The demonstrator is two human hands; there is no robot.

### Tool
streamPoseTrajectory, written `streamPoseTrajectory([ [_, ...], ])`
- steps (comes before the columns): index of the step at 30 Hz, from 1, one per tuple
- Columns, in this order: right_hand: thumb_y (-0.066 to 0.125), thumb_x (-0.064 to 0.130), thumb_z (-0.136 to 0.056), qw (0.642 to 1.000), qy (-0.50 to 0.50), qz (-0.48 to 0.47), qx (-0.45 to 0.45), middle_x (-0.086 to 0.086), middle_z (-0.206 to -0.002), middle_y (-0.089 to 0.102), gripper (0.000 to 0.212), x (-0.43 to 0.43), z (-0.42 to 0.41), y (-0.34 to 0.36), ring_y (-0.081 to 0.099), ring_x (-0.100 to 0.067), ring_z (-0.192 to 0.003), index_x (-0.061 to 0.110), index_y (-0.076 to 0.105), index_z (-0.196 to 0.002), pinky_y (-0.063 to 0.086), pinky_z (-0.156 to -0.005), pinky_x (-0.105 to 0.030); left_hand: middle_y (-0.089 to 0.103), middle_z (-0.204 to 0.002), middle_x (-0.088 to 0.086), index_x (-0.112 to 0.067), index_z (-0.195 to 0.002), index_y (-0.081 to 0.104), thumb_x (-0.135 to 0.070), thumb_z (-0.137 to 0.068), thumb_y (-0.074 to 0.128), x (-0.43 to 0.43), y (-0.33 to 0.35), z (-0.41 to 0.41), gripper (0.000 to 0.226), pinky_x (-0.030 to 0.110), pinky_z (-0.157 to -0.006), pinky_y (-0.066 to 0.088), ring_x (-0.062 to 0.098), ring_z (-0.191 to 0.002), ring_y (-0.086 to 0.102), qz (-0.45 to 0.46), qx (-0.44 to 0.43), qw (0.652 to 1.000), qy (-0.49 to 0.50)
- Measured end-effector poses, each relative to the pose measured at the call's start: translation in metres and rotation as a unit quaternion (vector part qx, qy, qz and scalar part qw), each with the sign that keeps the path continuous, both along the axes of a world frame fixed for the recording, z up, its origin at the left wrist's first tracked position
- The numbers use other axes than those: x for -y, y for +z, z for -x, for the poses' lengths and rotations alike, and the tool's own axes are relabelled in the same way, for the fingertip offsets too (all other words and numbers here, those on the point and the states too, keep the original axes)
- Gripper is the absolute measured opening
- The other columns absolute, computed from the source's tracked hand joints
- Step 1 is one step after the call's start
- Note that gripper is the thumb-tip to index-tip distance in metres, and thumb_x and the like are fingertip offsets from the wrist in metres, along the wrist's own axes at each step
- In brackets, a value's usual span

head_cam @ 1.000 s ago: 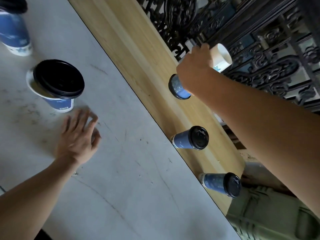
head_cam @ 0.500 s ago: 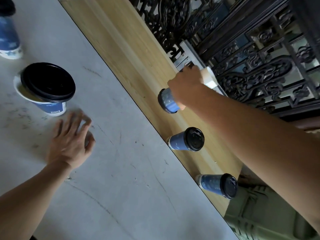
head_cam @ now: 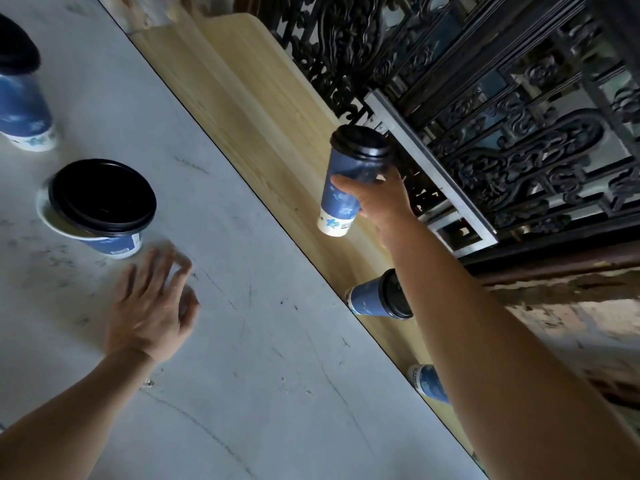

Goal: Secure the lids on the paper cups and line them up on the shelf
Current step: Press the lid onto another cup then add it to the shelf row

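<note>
My right hand (head_cam: 379,199) grips a blue paper cup with a black lid (head_cam: 349,174) from behind, its white base just over the wooden shelf (head_cam: 263,109). Two more lidded blue cups stand on the shelf nearer me: one (head_cam: 377,296) beside my forearm, another (head_cam: 427,379) partly hidden by it. On the grey table (head_cam: 242,341) a wide blue cup (head_cam: 104,202) carries a black lid sitting askew, its rim showing on the left. My left hand (head_cam: 152,306) rests flat on the table just below that cup, fingers spread, holding nothing.
Another blue cup with a dark lid (head_cam: 20,95) stands at the table's far left edge. A dark carved wooden screen (head_cam: 485,98) with a metal frame rises directly behind the shelf. Rough ground lies beyond the shelf's right end.
My right hand turned the cup from lying on its side to upright over the shelf. The white cup seen behind the hand is gone from view. The left hand stayed put.
</note>
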State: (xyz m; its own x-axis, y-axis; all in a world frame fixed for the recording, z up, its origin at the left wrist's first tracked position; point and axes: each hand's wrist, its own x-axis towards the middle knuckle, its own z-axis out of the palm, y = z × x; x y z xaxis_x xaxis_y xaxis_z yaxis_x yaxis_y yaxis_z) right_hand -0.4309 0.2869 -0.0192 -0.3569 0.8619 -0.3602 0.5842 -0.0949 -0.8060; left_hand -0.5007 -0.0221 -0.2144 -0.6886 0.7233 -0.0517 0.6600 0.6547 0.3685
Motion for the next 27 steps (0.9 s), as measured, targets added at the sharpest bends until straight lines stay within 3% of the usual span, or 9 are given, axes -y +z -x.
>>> streamPoseTrajectory([
  [3,0.094,0.012,-0.061,0.997,-0.055,0.026,-0.044,-0.002,-0.125,0.066,0.085,0.001,-0.004,-0.022,0.066,-0.023,-0.111,0.022,0.047,-0.131,0.054,-0.098,-0.048,0.04,-0.155,0.019,-0.011,-0.132,0.053,-0.035,-0.085,0.037,0.0,-0.002,0.0,0.055,0.055,-0.116,0.026,0.041,-0.146,0.033,0.003,0.007,1.0,-0.002],
  [7,0.087,-0.006,-0.068,0.985,-0.093,0.102,-0.105,-0.002,-0.13,0.064,0.071,0.0,-0.017,-0.051,0.063,-0.023,-0.114,0.035,0.052,-0.115,0.059,-0.087,-0.043,0.04,-0.156,0.019,-0.012,-0.132,0.054,-0.035,-0.083,0.038,0.0,-0.004,0.0,0.056,0.054,-0.117,0.025,0.041,-0.146,0.033,0.0,0.011,1.0,0.001],
  [12,0.082,-0.011,-0.073,0.971,-0.136,0.156,-0.118,-0.006,-0.135,0.06,0.074,0.011,-0.03,-0.089,0.059,-0.027,-0.123,0.037,0.052,-0.12,0.058,-0.083,-0.039,0.041,-0.155,0.019,-0.013,-0.133,0.054,-0.036,-0.083,0.039,-0.001,-0.006,-0.001,0.057,0.056,-0.116,0.026,0.041,-0.145,0.034,0.006,0.007,1.0,0.001],
  [18,0.081,-0.005,-0.075,0.974,-0.087,0.177,-0.11,0.0,-0.135,0.06,0.075,0.014,-0.031,-0.106,0.059,-0.022,-0.123,0.034,0.053,-0.132,0.056,-0.083,-0.035,0.039,-0.156,0.019,-0.011,-0.133,0.054,-0.035,-0.085,0.038,0.0,-0.008,0.001,0.057,0.057,-0.116,0.025,0.042,-0.146,0.032,0.005,0.0,1.0,-0.007],
  [23,0.074,-0.007,-0.081,0.971,-0.05,0.203,-0.113,0.007,-0.119,0.067,0.065,0.007,-0.03,-0.098,0.063,-0.013,-0.11,0.029,0.052,-0.13,0.052,-0.088,-0.039,0.04,-0.157,0.018,-0.012,-0.135,0.055,-0.035,-0.086,0.038,0.0,-0.01,0.001,0.057,0.057,-0.118,0.023,0.042,-0.146,0.032,0.009,-0.004,1.0,-0.004],
  [27,0.075,-0.007,-0.08,0.972,-0.013,0.211,-0.1,0.004,-0.133,0.064,0.075,0.012,-0.033,-0.102,0.062,-0.013,-0.116,0.031,0.048,-0.139,0.053,-0.082,-0.035,0.04,-0.157,0.018,-0.013,-0.136,0.054,-0.035,-0.085,0.038,0.0,-0.01,0.001,0.057,0.056,-0.118,0.022,0.041,-0.147,0.03,0.009,-0.009,1.0,-0.007],
])
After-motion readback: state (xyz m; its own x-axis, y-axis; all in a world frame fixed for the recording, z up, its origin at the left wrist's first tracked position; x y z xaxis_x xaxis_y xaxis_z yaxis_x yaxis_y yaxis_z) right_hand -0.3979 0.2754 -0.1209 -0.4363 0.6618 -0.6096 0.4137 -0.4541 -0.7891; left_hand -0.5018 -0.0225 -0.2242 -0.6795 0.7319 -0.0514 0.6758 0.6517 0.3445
